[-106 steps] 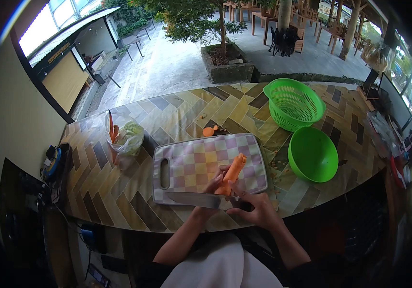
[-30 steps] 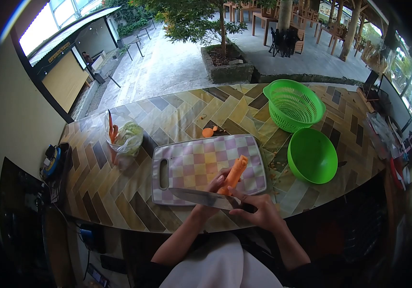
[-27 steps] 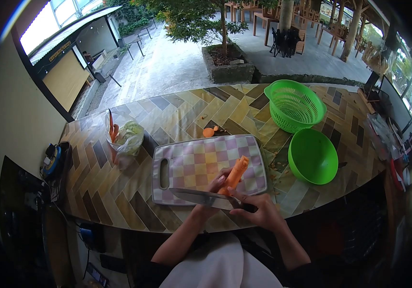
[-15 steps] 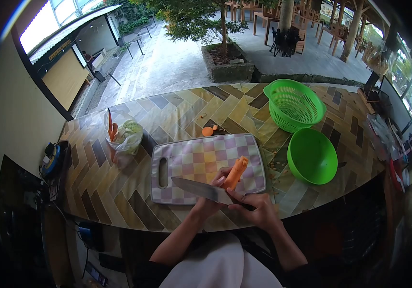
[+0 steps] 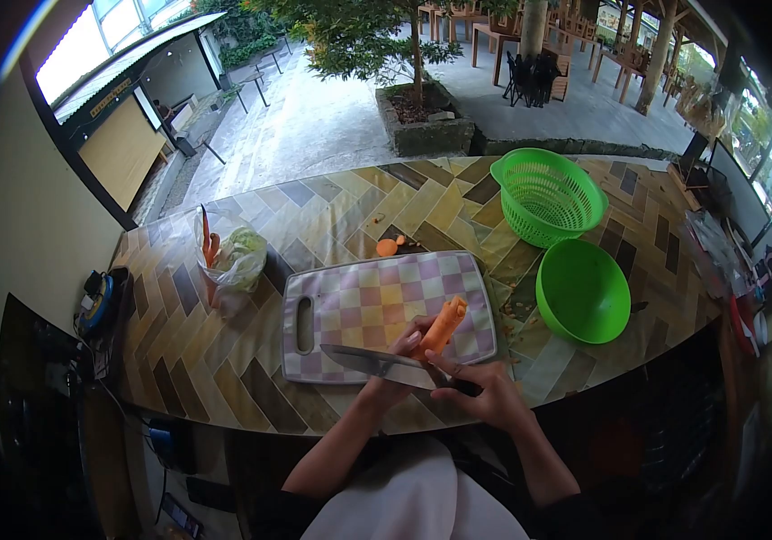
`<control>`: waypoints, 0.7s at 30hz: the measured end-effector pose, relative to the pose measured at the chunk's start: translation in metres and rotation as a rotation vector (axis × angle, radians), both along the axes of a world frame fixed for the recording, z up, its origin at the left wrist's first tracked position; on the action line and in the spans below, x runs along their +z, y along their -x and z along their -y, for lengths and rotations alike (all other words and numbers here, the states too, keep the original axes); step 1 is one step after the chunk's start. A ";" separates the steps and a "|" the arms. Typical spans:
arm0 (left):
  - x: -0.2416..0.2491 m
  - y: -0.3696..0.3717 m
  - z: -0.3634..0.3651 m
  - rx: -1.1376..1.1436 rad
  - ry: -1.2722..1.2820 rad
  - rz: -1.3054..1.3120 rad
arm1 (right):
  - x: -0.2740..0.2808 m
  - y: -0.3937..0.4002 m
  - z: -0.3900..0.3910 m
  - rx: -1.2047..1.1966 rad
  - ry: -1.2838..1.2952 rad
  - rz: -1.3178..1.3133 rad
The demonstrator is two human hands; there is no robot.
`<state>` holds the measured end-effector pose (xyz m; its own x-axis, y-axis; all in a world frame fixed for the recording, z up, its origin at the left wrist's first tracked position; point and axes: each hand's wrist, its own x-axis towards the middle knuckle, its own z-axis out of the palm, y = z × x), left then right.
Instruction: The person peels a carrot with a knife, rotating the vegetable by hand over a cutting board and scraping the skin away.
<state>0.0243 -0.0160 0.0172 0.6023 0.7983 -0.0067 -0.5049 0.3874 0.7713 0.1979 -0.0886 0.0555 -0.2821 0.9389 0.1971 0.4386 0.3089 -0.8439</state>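
My left hand (image 5: 401,353) is closed around an orange carrot (image 5: 443,328), whose thick end points up and away over the board. In my right hand (image 5: 492,392) is the handle of a large kitchen knife (image 5: 370,361). Its blade reaches left across the carrot's lower end and my left hand, with the tip over the board. Part of the handle and the carrot's lower end are hidden by my fingers. Below both hands lies a checkered cutting board (image 5: 350,295) with a handle slot on its left. Carrot slices (image 5: 388,247) rest just beyond the board's far edge.
A green colander (image 5: 548,202) and a green bowl (image 5: 582,292) stand to the right of the board. On the left is a clear plastic bag (image 5: 240,261) with pale green vegetables, beside red-orange chillies or carrots. Small scraps dot the patterned tabletop (image 5: 197,346).
The knife blade has tilted and shifted slightly lower along the carrot. Both hands keep their grips and have barely moved; the view has shifted a little.
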 end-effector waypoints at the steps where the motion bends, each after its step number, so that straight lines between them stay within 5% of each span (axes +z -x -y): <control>1: -0.004 0.000 -0.001 -0.007 -0.009 0.012 | 0.001 0.000 0.000 0.007 -0.001 0.012; 21: -0.003 0.001 0.001 -0.006 -0.009 0.016 | -0.006 0.016 0.001 -0.201 -0.170 0.087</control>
